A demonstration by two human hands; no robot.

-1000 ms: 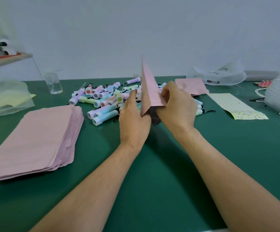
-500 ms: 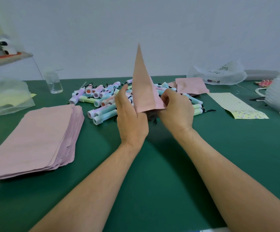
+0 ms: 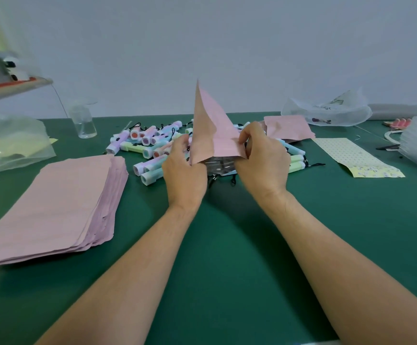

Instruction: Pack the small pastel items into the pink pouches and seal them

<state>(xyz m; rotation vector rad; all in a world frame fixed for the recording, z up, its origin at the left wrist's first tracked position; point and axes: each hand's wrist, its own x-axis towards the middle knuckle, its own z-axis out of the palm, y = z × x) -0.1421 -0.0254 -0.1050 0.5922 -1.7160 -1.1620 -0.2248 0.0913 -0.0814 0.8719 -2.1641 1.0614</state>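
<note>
While both hands [image 3: 227, 165] spread pink pouch [image 3: 212, 130], silvery inside blurred, contents unclear

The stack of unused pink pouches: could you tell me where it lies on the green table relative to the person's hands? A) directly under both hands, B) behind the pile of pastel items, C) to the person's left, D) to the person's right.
C: the stack of pink pouches lies flat on the green table on the person's left, beside the left hand, which with the right hand holds one pouch.
</note>
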